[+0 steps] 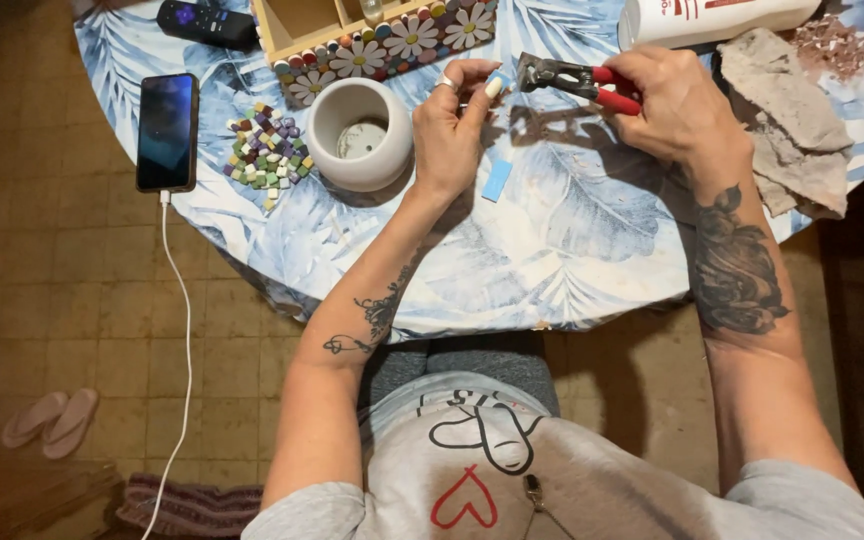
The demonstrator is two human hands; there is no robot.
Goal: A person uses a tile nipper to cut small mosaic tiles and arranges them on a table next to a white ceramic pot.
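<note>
My left hand (452, 125) pinches a small light-blue tile piece (501, 77) at its fingertips, over a round table with a blue leaf-print cloth (572, 250). My right hand (677, 105) grips red-handled tile nippers (577, 80), whose metal jaws meet the edge of the tile piece. A longer light-blue tile strip (497, 180) lies flat on the cloth just below my left hand. A white round pot (360, 135) stands to the left of my left hand.
A heap of small coloured mosaic squares (270, 152) lies beside the pot. A wooden box with daisy mosaic (382, 40), a phone on a white cable (167, 130), a remote (207, 22), a white bottle (717, 18) and a grey rag (787, 120) ring the table. Sandals (52, 420) lie on the floor.
</note>
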